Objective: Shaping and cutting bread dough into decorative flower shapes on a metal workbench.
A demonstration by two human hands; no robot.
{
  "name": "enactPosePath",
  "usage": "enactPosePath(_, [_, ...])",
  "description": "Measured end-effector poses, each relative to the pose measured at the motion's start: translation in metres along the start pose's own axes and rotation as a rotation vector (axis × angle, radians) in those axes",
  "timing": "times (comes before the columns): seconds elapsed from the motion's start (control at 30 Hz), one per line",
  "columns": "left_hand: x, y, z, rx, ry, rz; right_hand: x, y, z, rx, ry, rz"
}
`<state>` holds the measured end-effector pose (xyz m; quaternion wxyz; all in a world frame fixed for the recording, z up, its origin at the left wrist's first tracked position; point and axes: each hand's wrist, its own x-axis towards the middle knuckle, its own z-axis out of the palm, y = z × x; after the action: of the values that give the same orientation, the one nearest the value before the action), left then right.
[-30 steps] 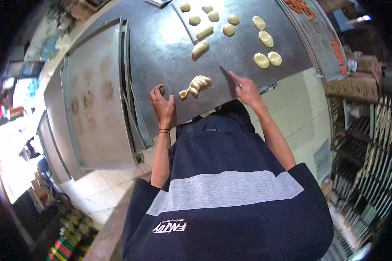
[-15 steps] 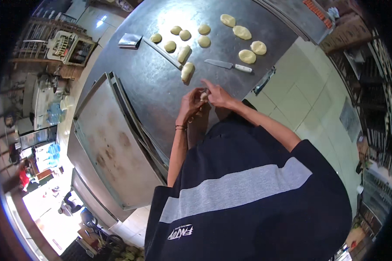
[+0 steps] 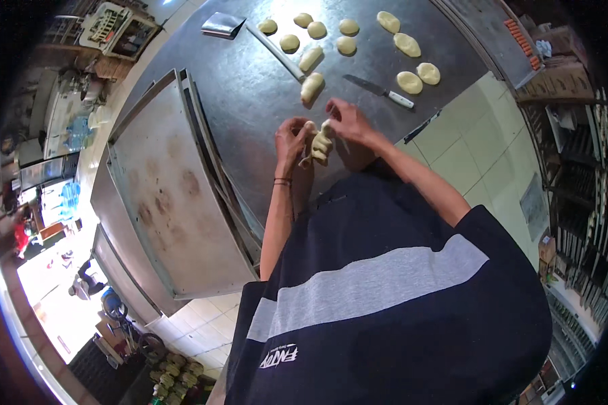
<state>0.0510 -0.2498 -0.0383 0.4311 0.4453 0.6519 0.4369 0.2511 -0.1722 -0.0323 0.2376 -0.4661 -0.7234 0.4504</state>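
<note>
Both hands hold one pale, sliced piece of dough (image 3: 319, 145) just above the dark metal worktable (image 3: 250, 88). My left hand (image 3: 292, 140) grips its left end and my right hand (image 3: 344, 121) pinches its right end; thin dough strands hang between the fingers. A knife (image 3: 380, 90) with a white handle lies on the table just beyond my right hand. A rolled dough log (image 3: 311, 87) lies right behind the hands, a second log (image 3: 310, 58) further back.
Several round dough balls (image 3: 317, 29) and flattened ovals (image 3: 410, 81) lie at the table's far side. A stack of large metal baking trays (image 3: 169, 196) rests at the left. A metal scraper (image 3: 223, 24) lies far back. Shelving (image 3: 574, 175) stands right of a tiled floor.
The knife left my right hand and now lies on the table. Both hands came together and lifted the sliced dough piece. The camera view shifted.
</note>
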Motion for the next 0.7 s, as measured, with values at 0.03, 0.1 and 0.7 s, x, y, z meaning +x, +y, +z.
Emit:
enactPosePath(0.03, [0.001, -0.003, 0.000, 0.026, -0.003, 0.009, 0.007, -0.003, 0.002, 0.018, -0.006, 0.030])
enactPosePath(0.1, [0.005, -0.009, -0.006, 0.156, -0.053, 0.064, 0.013, -0.003, 0.012, -0.066, -0.036, -0.032])
enactPosePath(0.7, [-0.024, 0.026, 0.014, 0.164, -0.016, 0.165, -0.015, -0.033, 0.016, -0.113, -0.064, -0.105])
